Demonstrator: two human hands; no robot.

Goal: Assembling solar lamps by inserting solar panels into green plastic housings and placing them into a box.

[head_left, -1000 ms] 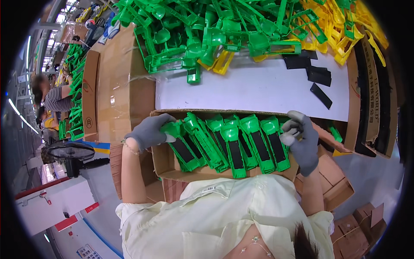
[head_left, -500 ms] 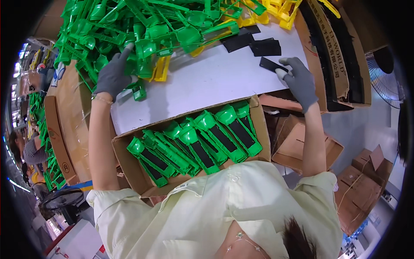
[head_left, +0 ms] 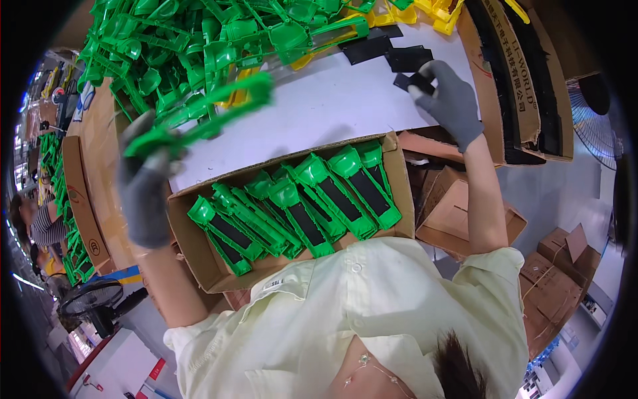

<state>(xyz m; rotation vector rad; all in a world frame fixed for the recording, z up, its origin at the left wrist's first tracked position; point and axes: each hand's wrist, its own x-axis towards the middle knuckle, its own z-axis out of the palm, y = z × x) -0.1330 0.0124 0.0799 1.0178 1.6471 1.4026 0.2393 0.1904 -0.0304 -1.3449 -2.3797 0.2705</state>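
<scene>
My left hand [head_left: 143, 193], in a grey glove, grips one end of a green plastic frame [head_left: 211, 125] and holds it above the left of the white table top; motion blurs both. My gloved right hand [head_left: 453, 105] pinches a small black strip [head_left: 407, 82] between thumb and fingers over the table's right side. Just beyond it lie several flat black pieces [head_left: 367, 50]. Close to my body, an open carton [head_left: 183, 219] holds a slanting row of green frames [head_left: 308, 226], several with black strips along them.
A big heap of green frames [head_left: 153, 46] covers the far left, with yellow frames [head_left: 438, 14] at the far edge. At right stand a carton [head_left: 515, 86] with black contents and a fan [head_left: 591, 123]. Another person [head_left: 45, 226] sits far left, beyond a second fan [head_left: 90, 299].
My left hand has come back from the heap toward me with a green frame in its grip. My right hand has shifted slightly left and away from me, still pinching the black strip.
</scene>
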